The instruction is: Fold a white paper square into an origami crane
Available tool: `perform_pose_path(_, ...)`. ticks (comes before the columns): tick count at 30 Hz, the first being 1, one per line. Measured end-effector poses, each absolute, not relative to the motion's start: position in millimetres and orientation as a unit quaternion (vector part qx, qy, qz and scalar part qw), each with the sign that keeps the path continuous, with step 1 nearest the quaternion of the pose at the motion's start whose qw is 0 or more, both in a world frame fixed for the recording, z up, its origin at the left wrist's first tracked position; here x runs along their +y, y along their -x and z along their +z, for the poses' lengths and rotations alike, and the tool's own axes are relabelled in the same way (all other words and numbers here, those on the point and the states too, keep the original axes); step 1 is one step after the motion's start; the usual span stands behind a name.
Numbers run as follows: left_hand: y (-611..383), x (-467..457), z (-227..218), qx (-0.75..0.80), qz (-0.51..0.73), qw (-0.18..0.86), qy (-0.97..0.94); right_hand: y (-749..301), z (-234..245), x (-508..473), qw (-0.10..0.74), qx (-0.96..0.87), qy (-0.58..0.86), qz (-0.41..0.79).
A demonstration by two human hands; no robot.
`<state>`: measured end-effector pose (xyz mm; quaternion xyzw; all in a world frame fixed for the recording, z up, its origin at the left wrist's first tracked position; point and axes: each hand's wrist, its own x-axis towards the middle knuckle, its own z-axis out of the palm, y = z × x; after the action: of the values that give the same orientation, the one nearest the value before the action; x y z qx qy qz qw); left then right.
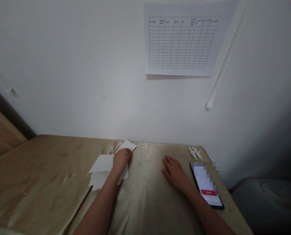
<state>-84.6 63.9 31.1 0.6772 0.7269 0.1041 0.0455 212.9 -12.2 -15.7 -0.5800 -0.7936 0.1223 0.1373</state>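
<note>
My left hand (121, 159) rests over a stack of white paper sheets (101, 169) on the table and pinches one sheet (127, 145) at its far corner, lifting it toward the wall. My right hand (175, 171) lies flat on the tan table top (50, 169), fingers stretched out and holding nothing. It sits just left of a smartphone (207, 186) with a lit screen.
Small folded white paper figures (195, 152) lie near the table's far right corner. A printed grid sheet (182, 40) hangs on the white wall behind. A dark grey object (268, 202) stands to the right of the table, and wooden furniture (1, 130) is at the left.
</note>
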Motion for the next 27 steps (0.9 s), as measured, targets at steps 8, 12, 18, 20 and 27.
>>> perform_pose_path(8,85.6,64.0,33.5,0.725,0.098,0.065,-0.679,-213.0,-11.5,-13.5,0.126,-0.793,0.583,0.126)
perform_pose_path(12,77.2,61.6,31.6,0.702,0.092,0.074,-0.703,-212.3,-11.4,-13.9,0.127,-0.791,0.584,0.127)
perform_pose_path(18,85.1,65.9,25.3,0.633,0.073,0.122,-0.761,-212.7,-13.3,-13.7,0.131,-0.792,0.584,0.121)
perform_pose_path(20,92.1,68.5,23.1,0.619,0.061,0.137,-0.771,-213.0,-13.3,-13.7,0.132,-0.793,0.583,0.121)
perform_pose_path(27,100.3,72.9,17.2,0.595,0.069,0.117,-0.792,-213.2,-14.8,-13.3,0.138,-0.795,0.579,0.118)
